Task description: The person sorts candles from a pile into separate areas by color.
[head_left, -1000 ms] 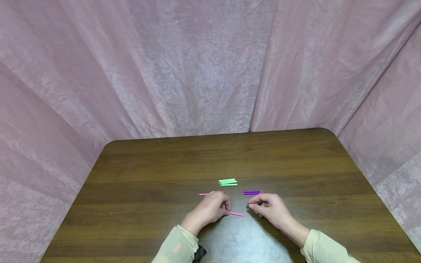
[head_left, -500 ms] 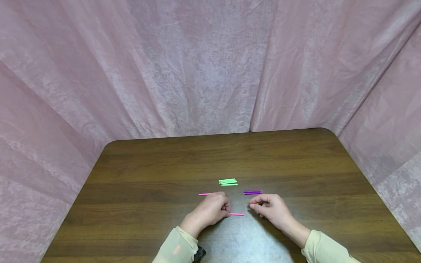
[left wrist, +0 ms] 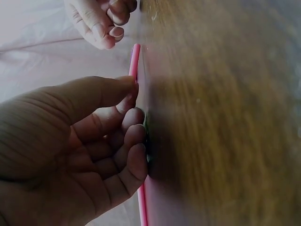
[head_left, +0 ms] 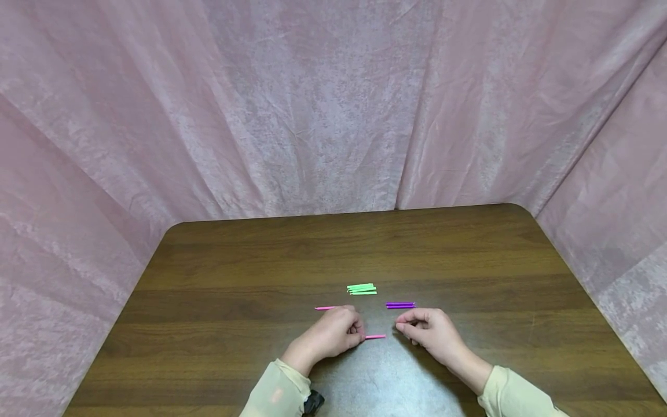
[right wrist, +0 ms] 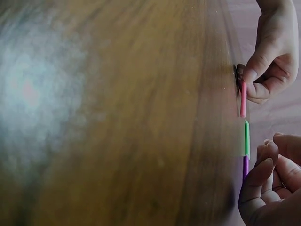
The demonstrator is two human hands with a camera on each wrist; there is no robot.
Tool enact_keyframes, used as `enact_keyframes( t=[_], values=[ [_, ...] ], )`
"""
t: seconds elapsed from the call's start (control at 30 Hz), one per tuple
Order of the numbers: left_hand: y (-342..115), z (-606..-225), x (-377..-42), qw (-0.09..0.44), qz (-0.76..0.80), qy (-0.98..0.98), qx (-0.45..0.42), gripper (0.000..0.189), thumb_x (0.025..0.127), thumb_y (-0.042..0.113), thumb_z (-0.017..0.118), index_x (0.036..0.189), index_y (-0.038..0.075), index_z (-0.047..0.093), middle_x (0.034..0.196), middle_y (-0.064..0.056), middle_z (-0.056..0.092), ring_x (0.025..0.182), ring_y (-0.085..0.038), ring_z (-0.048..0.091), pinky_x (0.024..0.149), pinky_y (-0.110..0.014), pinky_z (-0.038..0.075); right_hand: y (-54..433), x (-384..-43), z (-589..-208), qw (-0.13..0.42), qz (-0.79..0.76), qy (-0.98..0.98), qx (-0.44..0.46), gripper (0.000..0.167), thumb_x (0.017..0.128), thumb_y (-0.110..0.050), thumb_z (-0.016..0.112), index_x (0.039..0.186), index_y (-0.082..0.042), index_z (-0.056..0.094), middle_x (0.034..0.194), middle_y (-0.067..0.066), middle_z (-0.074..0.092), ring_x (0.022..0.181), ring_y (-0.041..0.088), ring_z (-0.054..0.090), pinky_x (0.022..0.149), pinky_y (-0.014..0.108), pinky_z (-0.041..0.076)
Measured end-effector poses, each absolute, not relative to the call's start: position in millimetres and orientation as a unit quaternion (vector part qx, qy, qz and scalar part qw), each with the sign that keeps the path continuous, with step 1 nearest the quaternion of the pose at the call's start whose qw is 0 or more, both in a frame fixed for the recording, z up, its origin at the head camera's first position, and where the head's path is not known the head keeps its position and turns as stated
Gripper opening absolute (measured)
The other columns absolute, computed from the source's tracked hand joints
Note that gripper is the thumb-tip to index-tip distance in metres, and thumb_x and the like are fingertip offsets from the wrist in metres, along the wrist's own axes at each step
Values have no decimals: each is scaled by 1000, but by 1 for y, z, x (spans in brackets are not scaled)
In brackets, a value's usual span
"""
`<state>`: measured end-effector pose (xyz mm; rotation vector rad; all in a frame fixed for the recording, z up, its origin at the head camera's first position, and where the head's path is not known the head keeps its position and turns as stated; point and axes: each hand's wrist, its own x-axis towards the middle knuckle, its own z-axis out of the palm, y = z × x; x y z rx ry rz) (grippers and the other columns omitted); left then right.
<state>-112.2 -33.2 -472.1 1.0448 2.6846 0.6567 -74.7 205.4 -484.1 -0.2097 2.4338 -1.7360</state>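
Between thumb and forefinger, my left hand point(head_left: 330, 333) pinches a thin pink stick point(head_left: 375, 336) low over the table; its free end points right. The left wrist view shows the stick point(left wrist: 134, 61) poking out past the fingertips. A second pink stick point(head_left: 324, 308) lies partly hidden behind that hand. My right hand point(head_left: 429, 331) hovers at the right, fingers loosely bent and holding nothing, near a small group of purple sticks point(head_left: 400, 305). Several bright green sticks point(head_left: 362, 289) lie side by side farther back.
The brown wood-grain table point(head_left: 234, 272) has rounded far corners. Pink velvety curtains point(head_left: 323, 116) hang along its back and sides. Light glares off the tabletop between the forearms.
The free end of the held pink stick has swung slightly away from the person, from slanting toward the front to nearly level. My right hand has barely moved; the other sticks lie as before.
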Motion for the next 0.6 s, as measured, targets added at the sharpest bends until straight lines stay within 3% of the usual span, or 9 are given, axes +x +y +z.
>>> enact_keyframes(
  t=[0.6],
  values=[
    [-40, -473, -114, 144, 336, 879, 306, 13, 81, 7, 77, 72, 14, 72, 61, 16, 58, 58, 6, 48, 58, -14, 43, 205, -75, -485, 77, -577, 811, -60, 17, 87, -11, 72, 95, 4, 72, 67, 11, 63, 51, 7, 51, 47, 24, 45]
  ],
)
